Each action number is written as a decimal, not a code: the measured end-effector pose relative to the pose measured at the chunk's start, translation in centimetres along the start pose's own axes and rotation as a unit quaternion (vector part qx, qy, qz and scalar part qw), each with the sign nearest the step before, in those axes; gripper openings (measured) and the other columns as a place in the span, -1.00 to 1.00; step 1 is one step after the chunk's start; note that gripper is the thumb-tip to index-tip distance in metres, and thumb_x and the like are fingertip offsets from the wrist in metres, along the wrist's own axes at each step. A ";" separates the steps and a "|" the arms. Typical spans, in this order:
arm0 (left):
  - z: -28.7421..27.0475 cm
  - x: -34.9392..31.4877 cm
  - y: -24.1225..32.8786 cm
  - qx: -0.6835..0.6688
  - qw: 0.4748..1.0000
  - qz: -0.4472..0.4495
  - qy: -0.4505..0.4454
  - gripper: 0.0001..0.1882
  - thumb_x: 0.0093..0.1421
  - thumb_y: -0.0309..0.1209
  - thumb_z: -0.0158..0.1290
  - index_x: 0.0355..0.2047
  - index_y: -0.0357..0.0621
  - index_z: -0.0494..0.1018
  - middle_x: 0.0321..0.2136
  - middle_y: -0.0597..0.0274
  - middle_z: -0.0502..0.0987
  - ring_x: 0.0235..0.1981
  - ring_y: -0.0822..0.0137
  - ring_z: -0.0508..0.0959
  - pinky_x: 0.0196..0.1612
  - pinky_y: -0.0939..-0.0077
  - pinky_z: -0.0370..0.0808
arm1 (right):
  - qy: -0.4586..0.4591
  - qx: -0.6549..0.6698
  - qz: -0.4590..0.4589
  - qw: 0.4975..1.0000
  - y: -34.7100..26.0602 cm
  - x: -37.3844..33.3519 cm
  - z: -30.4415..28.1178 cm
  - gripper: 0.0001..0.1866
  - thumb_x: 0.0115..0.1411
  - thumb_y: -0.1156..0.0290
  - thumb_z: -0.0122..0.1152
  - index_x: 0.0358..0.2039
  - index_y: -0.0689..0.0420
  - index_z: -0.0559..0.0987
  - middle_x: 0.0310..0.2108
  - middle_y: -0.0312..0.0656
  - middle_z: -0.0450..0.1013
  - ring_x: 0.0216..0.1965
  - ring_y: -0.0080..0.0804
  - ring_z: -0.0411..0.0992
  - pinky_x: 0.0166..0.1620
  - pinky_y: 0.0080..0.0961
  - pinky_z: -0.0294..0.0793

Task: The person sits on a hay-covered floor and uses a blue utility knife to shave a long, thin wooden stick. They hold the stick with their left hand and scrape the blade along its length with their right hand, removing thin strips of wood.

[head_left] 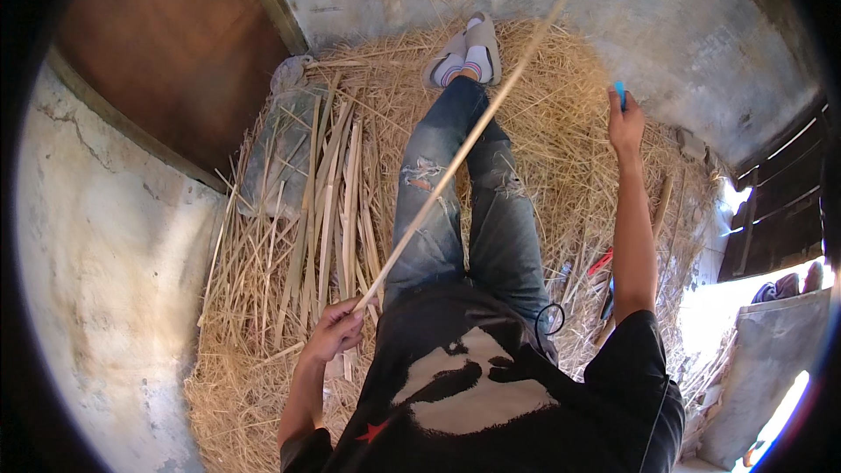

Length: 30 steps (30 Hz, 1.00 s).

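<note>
A long, pale wooden strip (487, 116), perhaps split bamboo, slants up across my legs toward the far wall. Its near end is gripped in my left hand (335, 331), fingers closed around it beside my left hip. My right arm reaches out to the far right, apart from the strip. There my right hand (625, 125) is closed on a small bright blue object (621, 94), whose tip sticks up above the thumb; the rest is hidden by the fingers, so its kind does not show.
Several similar strips (337, 201) lie loosely along my left side on straw (561, 114). A grey slab (279, 153) lies under some strips by a brown door panel (166, 44). Worn walls (648, 9) close in around me. A red item (601, 262) lies near my right elbow.
</note>
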<state>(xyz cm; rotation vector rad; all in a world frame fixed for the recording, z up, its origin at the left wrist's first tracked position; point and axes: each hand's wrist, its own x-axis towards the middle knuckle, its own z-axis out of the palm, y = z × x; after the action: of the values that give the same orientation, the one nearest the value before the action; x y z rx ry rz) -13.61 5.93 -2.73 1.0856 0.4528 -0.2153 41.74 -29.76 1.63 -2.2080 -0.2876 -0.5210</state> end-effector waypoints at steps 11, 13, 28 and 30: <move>2.0 2.1 0.2 -0.063 0.997 0.040 0.006 -0.56 0.44 -0.35 -0.06 0.25 -0.27 0.35 -0.68 0.53 0.02 -0.77 0.63 -0.02 -0.70 0.68 -0.05 | -0.162 0.308 0.101 0.932 -10.8 -4.0 3.0 -0.63 0.28 0.05 0.29 -0.31 0.15 0.59 -0.60 -0.47 0.27 -0.57 -0.70 0.18 -0.49 -0.58 0.17; 2.3 2.3 0.0 -0.064 0.997 0.043 -0.009 -0.56 0.44 -0.34 -0.07 0.25 -0.28 0.36 -0.68 0.53 0.02 -0.76 0.63 -0.01 -0.70 0.69 -0.05 | -0.205 0.352 0.111 0.906 -12.4 -4.8 4.2 -0.62 0.29 0.03 0.29 -0.30 0.15 0.59 -0.61 -0.48 0.26 -0.58 -0.71 0.17 -0.51 -0.60 0.16; 7.1 6.2 3.6 0.124 0.986 0.084 -0.069 -0.51 0.51 -0.24 -0.17 0.36 -0.17 0.20 -0.62 0.44 0.17 -0.66 0.59 0.18 -0.60 0.70 0.15 | -0.333 0.476 0.111 0.806 -19.1 -11.0 7.0 -0.65 0.34 0.08 0.25 -0.38 0.08 0.46 -0.70 -0.48 0.15 -0.73 -0.69 0.08 -0.67 -0.61 0.03; 7.6 6.9 4.0 0.104 0.989 0.090 -0.052 -0.50 0.51 -0.29 -0.16 0.39 -0.11 0.16 -0.62 0.48 0.15 -0.66 0.61 0.14 -0.60 0.71 0.14 | -0.309 0.440 0.038 0.843 -19.2 -11.3 6.8 -0.66 0.33 0.10 0.26 -0.27 0.15 0.53 -0.63 -0.43 0.27 -0.63 -0.65 0.22 -0.55 -0.58 0.19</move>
<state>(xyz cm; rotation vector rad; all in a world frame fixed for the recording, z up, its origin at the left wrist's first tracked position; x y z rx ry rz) -4.02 1.30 0.23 1.3054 0.2393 -0.1606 26.41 -12.73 5.67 -1.3911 -0.6273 0.3603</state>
